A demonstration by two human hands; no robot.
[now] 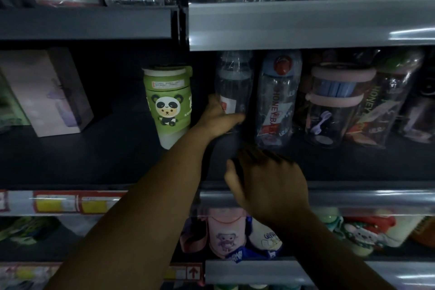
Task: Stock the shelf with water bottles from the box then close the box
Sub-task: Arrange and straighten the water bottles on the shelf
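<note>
Gripping the wrapped water bottle [231,82], the left hand [217,120] is holding it upright on the middle shelf [117,160] beside the Honey Baby bottle [277,101]; the right hand [268,186] is hovering near, fingers loosely spread, holding nothing.

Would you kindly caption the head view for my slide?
Left hand grips a clear bottle on the shelf, right hand nearby.

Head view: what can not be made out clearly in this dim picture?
1. The box: outside the head view, so its flaps are unknown.
2. The clear bottle: base hidden behind the left hand gripping it; top hidden by the upper shelf rail.
3. The right hand: fingertips blurred and dark; contact unclear.
</note>
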